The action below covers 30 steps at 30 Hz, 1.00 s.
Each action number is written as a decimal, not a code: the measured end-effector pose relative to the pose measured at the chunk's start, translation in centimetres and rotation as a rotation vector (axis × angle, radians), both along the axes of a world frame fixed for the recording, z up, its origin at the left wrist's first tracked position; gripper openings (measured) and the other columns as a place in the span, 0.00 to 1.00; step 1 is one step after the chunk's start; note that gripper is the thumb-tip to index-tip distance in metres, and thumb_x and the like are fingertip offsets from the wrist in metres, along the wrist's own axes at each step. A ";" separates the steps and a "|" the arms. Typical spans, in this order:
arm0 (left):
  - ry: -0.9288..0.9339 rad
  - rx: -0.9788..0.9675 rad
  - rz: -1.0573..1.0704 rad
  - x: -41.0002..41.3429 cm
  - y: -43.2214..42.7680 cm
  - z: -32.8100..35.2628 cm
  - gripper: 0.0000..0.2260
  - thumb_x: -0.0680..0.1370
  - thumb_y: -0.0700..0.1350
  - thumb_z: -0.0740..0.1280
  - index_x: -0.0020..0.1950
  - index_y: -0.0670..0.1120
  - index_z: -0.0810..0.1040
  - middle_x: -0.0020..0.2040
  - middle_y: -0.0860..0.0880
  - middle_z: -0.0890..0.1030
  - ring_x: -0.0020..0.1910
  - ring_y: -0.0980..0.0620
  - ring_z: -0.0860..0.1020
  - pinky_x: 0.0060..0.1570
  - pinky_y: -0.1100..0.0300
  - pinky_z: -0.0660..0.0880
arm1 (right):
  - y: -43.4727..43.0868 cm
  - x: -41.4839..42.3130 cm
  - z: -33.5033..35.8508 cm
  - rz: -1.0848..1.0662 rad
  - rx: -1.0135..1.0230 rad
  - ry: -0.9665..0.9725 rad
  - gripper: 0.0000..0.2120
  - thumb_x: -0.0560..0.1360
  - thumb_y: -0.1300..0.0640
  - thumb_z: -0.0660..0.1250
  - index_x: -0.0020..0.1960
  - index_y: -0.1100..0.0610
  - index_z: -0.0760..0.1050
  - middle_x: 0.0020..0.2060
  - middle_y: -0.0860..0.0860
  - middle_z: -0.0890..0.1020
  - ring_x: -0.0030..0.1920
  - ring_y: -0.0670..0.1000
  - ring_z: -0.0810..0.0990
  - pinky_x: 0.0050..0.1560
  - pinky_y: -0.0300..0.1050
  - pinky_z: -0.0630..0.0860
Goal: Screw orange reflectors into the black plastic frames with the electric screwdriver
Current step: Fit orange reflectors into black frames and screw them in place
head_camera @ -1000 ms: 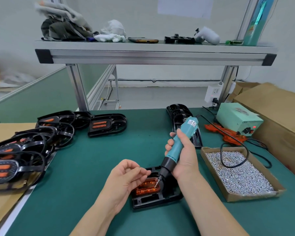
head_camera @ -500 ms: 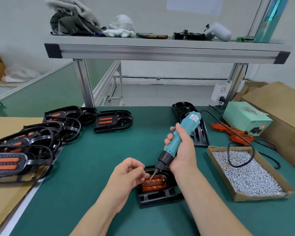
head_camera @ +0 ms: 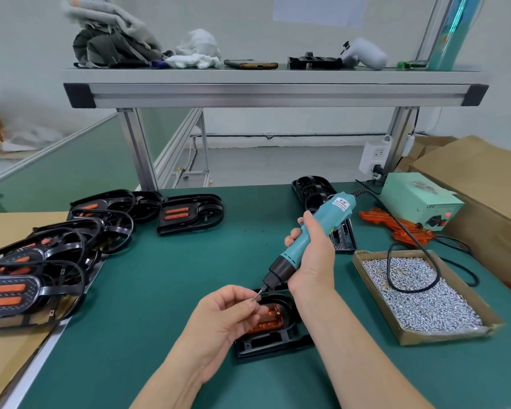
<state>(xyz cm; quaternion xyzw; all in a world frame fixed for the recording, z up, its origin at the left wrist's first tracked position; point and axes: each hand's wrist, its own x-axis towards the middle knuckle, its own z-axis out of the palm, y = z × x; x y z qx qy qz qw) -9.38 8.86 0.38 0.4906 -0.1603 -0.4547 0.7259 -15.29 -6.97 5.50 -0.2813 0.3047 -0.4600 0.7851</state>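
Note:
A black plastic frame (head_camera: 273,342) lies on the green mat in front of me, with an orange reflector (head_camera: 270,318) seated in it. My right hand (head_camera: 314,258) grips the teal electric screwdriver (head_camera: 310,234), tilted with its bit pointing down and left. The bit tip meets the fingertips of my left hand (head_camera: 224,317), which pinch a small screw (head_camera: 252,300) just above the frame's left end. My left hand covers part of the reflector.
Finished frames with orange reflectors (head_camera: 42,261) are piled at the left, one more (head_camera: 189,215) farther back. A cardboard tray of screws (head_camera: 419,293) sits at the right under the tool's black cable. Empty frames (head_camera: 316,190), loose orange reflectors (head_camera: 396,225) and a power box (head_camera: 419,200) stand behind.
The screwdriver bit lifted off the reflector and swung left to my left fingertips. My left hand stayed by the frame, now holding a screw at the bit.

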 end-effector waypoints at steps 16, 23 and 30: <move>-0.115 0.082 0.147 -1.2 -0.5 -0.1 0.07 0.73 0.29 0.71 0.41 0.40 0.83 0.41 0.39 0.84 0.43 0.45 0.84 0.42 0.59 0.81 | -0.2 -0.2 -0.5 -0.094 -0.054 0.038 0.13 0.76 0.51 0.71 0.56 0.55 0.74 0.28 0.47 0.75 0.27 0.45 0.74 0.28 0.38 0.73; -0.580 0.151 0.247 -1.6 -0.4 -0.1 0.11 0.74 0.36 0.75 0.43 0.53 0.83 0.40 0.50 0.85 0.40 0.57 0.82 0.41 0.64 0.78 | 0.1 0.2 -0.1 -0.104 -0.078 0.046 0.12 0.75 0.52 0.71 0.55 0.55 0.74 0.27 0.47 0.76 0.26 0.45 0.75 0.27 0.36 0.73; -0.513 0.123 0.239 -1.1 -0.3 0.3 0.08 0.73 0.37 0.75 0.42 0.50 0.84 0.42 0.47 0.86 0.42 0.53 0.83 0.42 0.67 0.77 | -0.3 0.0 0.8 -0.123 -0.060 0.008 0.11 0.76 0.53 0.71 0.54 0.55 0.74 0.26 0.46 0.76 0.26 0.44 0.75 0.27 0.35 0.73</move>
